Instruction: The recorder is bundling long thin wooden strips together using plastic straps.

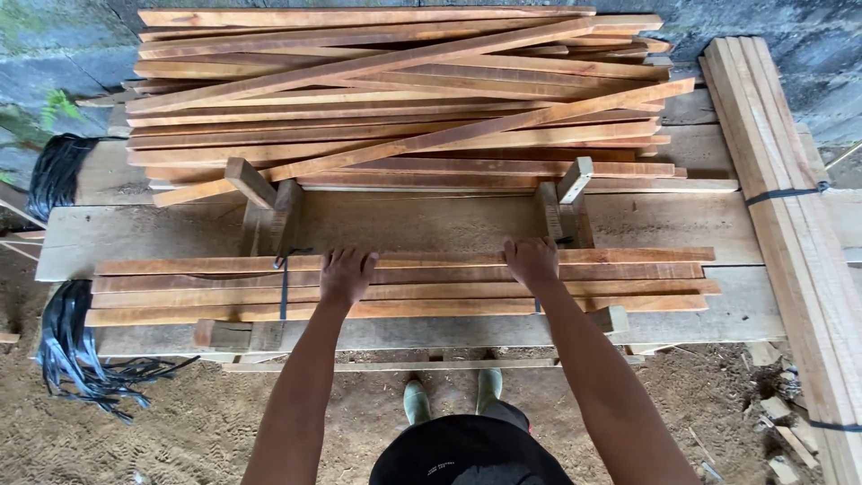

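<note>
Head view: both hands press flat on the slat bundle.

A low bench of wide grey planks stands on sandy ground. On it lie a loose heap of reddish wooden slats at the back and a flat row of slats in front.

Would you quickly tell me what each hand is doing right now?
Left hand: open, flat on the row of wooden slats.
Right hand: open, resting on the same slats.
</note>
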